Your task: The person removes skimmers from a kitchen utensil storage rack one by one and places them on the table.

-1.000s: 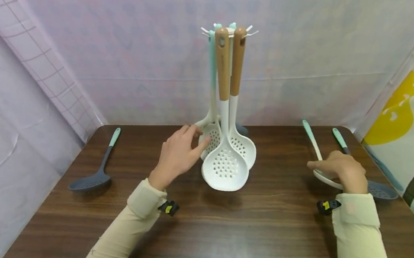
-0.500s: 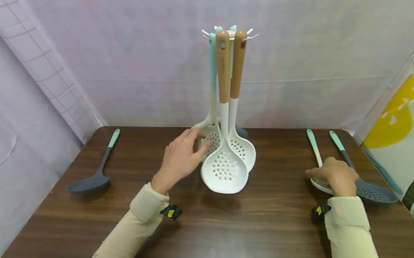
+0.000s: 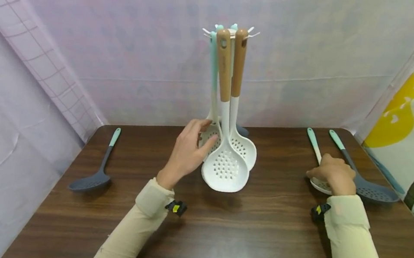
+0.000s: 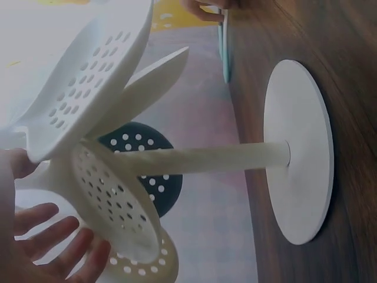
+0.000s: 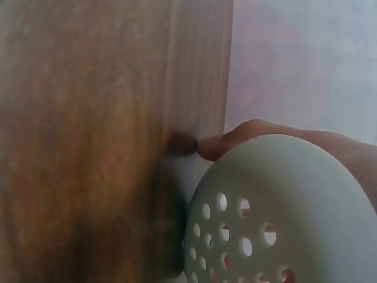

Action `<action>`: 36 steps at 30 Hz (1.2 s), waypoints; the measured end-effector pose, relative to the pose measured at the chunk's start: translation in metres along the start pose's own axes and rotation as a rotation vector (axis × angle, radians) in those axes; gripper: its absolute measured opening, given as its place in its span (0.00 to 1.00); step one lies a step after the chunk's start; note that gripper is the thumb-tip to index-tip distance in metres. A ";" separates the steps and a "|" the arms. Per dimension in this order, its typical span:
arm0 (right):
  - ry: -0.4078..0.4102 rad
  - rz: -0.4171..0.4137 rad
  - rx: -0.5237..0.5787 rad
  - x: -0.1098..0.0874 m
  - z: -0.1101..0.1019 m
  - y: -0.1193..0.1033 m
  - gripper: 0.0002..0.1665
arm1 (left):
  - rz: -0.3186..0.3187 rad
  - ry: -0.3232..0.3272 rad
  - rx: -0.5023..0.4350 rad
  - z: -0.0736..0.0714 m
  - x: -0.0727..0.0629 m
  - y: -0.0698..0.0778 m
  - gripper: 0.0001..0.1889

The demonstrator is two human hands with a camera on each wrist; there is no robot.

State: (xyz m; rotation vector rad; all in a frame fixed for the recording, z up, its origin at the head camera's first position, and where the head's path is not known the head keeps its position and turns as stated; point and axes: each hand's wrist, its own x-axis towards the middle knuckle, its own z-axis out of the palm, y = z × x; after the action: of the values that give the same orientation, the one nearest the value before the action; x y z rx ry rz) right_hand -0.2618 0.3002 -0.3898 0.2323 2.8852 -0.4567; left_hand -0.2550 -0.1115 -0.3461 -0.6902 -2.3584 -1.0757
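The left hand (image 3: 187, 152) is held with its fingers spread apart beside the perforated cream skimmer (image 4: 112, 200), which is hung on a white stand with a round base (image 4: 303, 188). Two white perforated skimmers with brown handles (image 3: 226, 170) are also hung there. By the right hand (image 3: 333, 174), the white perforated skimmer with a mint handle (image 3: 313, 144), lying on the brown table (image 3: 255, 240), is partly covered; whether it is gripped cannot be told, the fingertips being hidden. Beside it, a grey mint-handled skimmer (image 3: 375, 191) is laid.
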 end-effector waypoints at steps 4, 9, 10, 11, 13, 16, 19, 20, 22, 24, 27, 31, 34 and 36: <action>-0.004 -0.020 0.025 0.001 -0.002 0.002 0.40 | 0.000 0.004 0.009 0.004 0.005 0.002 0.24; 0.021 -0.048 0.060 0.001 -0.005 0.001 0.34 | -0.025 0.045 0.085 0.007 0.011 0.003 0.20; 0.028 -0.052 0.064 0.000 -0.007 0.000 0.33 | -0.030 0.056 0.101 0.008 0.012 0.003 0.19; 0.034 -0.057 0.063 0.000 -0.008 0.000 0.33 | -0.031 0.067 0.112 0.009 0.013 0.004 0.18; 0.045 -0.064 0.062 -0.001 -0.011 -0.002 0.33 | -0.033 0.088 0.128 0.010 0.014 0.004 0.16; 0.047 -0.073 0.070 -0.004 -0.017 -0.004 0.38 | -0.024 0.112 0.137 0.011 0.016 0.006 0.14; 0.074 -0.093 0.080 -0.007 -0.022 -0.006 0.42 | -0.015 0.129 0.143 0.011 0.018 0.008 0.13; 0.084 -0.102 0.084 -0.008 -0.024 -0.007 0.43 | -0.012 0.133 0.143 0.011 0.018 0.008 0.14; 0.105 -0.119 0.091 -0.009 -0.027 -0.008 0.42 | -0.012 0.138 0.147 0.012 0.017 0.009 0.14; 0.115 -0.141 0.094 -0.009 -0.028 -0.009 0.41 | -0.017 0.144 0.156 0.012 0.016 0.009 0.15; 0.109 -0.164 0.098 -0.008 -0.029 -0.011 0.41 | -0.031 0.152 0.183 0.013 0.014 0.009 0.16; 0.095 -0.181 0.109 -0.008 -0.030 -0.014 0.43 | -0.045 0.176 0.240 0.013 0.010 0.009 0.17; 0.117 -0.197 0.107 -0.008 -0.030 -0.014 0.41 | -0.043 0.212 0.277 0.011 0.007 0.009 0.17; 0.146 -0.208 0.102 -0.009 -0.030 -0.015 0.39 | -0.041 0.237 0.293 0.010 0.006 0.008 0.17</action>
State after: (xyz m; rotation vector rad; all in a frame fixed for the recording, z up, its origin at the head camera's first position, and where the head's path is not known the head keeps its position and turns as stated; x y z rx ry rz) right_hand -0.2614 0.2949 -0.3559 -0.0215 3.0467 -0.6502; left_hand -0.2568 -0.0979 -0.3435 -0.3869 -2.2656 -0.7572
